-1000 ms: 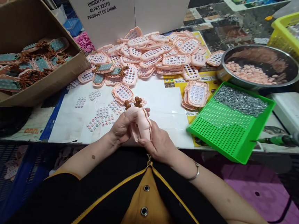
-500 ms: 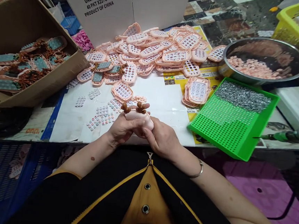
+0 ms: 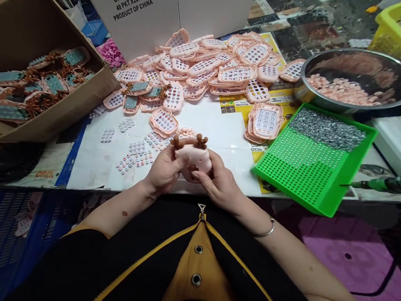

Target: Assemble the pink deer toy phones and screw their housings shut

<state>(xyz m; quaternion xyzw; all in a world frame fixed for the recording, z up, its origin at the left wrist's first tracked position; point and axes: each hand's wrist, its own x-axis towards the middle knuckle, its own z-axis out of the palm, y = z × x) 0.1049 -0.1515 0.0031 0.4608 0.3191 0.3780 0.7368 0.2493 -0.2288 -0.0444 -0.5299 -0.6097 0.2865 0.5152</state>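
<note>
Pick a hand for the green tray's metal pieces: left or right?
Right, probably: the right hand is nearer the green tray; the left hand sits farther off. Both hold the pink casing.

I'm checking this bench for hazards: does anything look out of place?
The green tray sits askew, its near corner seeming to jut past the front edge of the table, so it might get knocked. Small button pieces lie loose, though grouped, so not clearly spilled.
</note>
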